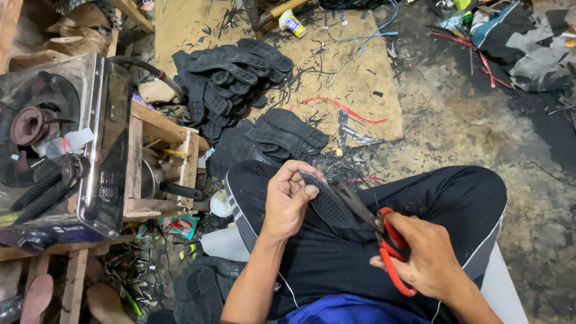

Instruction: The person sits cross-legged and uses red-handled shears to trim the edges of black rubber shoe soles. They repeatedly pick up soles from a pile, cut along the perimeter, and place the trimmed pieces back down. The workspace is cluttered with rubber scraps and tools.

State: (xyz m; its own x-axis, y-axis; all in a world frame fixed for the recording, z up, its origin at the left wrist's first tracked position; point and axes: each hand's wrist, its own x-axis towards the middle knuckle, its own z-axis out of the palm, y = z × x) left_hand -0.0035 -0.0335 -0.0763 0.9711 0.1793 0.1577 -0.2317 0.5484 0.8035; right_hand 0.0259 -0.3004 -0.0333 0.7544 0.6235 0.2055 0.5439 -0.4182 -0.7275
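Note:
My left hand [289,198] grips a black rubber shoe sole [331,206] by its upper end, tread side up, over my lap. My right hand [425,255] holds red-handled scissors [390,249]; their dark blades [358,207] lie against the sole's right edge. I sit cross-legged in black trousers [456,198]. Just beyond my knee lies a pile of black soles [273,139], with a second pile [231,75] farther back on a board.
A metal gas stove [57,144] stands at left on a wooden crate frame [159,165] that holds a pot. Black rubber trimmings litter the board [354,84] and dirt floor. A small glue can [292,24] stands at the far edge. Cloth lies top right.

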